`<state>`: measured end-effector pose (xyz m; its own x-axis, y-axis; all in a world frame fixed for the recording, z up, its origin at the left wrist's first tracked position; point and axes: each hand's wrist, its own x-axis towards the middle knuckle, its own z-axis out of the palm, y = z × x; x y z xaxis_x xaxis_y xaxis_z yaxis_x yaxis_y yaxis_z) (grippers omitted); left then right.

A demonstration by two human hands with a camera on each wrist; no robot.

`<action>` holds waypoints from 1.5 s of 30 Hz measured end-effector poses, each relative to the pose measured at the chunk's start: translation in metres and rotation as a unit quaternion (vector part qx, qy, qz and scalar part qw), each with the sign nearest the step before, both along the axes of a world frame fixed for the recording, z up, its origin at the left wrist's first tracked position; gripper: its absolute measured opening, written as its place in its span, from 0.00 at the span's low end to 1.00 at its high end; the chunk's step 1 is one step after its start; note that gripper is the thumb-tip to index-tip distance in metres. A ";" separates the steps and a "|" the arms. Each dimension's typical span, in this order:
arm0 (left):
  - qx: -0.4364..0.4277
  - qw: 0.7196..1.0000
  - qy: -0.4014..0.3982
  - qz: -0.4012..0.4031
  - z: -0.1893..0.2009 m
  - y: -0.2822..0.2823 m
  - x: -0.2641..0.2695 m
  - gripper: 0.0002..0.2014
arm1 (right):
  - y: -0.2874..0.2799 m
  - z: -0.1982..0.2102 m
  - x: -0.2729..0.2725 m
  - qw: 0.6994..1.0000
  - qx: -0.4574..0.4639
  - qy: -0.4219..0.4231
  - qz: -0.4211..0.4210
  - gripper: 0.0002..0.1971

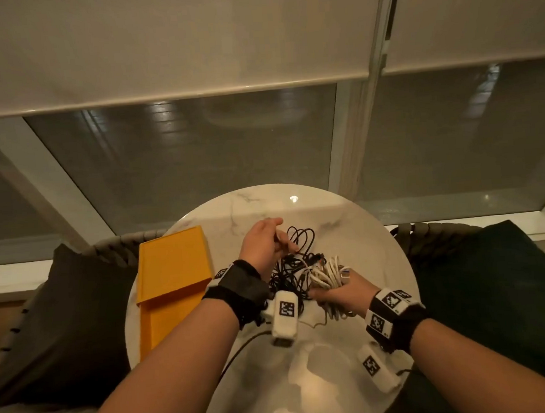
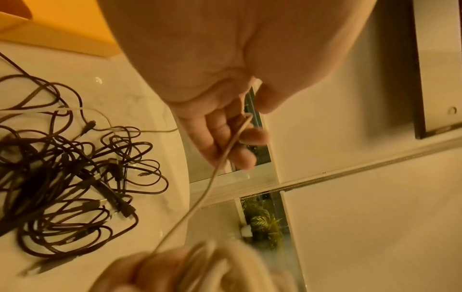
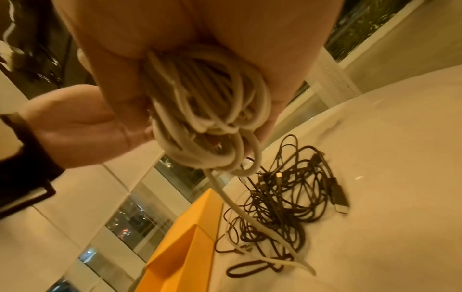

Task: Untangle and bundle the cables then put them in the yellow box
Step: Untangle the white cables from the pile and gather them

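Right hand (image 1: 336,294) grips coiled white cable (image 1: 330,273); left hand (image 1: 262,244) pinches its free strand above tangled black cables (image 1: 293,263) on tabletop (image 1: 364,231).

White coil (image 2: 225,262) (left wrist view) is badly blurred.

Two hands: the left (image 1: 264,242) and the right (image 1: 340,294). One yellow box (image 1: 172,279) at the table's (image 1: 364,231) left edge; its lid, if that is what the upper panel is, cannot be told apart for certain. One white coil (image 1: 330,272), of many loops; how many separate white cables make it up cannot be told. One heap of black cables (image 1: 294,269) near the table's middle; the strands cross too much to count, though several plugs show in the wrist views. Two dark cushions, one (image 1: 61,320) beyond the left edge, one (image 1: 499,286) beyond the right. Two wrist straps.
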<state>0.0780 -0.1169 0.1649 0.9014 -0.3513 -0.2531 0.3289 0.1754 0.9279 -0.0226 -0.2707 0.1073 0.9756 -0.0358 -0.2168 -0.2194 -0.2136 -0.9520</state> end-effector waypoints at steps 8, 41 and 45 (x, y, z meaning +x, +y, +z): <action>0.169 0.955 -0.176 -0.170 -0.024 0.013 -0.015 0.10 | 0.002 0.010 0.011 0.965 0.225 -0.004 -0.134 0.21; 0.453 0.809 -0.238 -0.289 -0.105 0.005 -0.034 0.11 | -0.048 0.045 0.031 0.856 0.459 -0.076 -0.225 0.05; 0.462 0.814 -0.208 -0.282 -0.123 0.015 -0.042 0.11 | -0.056 0.042 0.028 0.853 0.463 -0.078 -0.228 0.04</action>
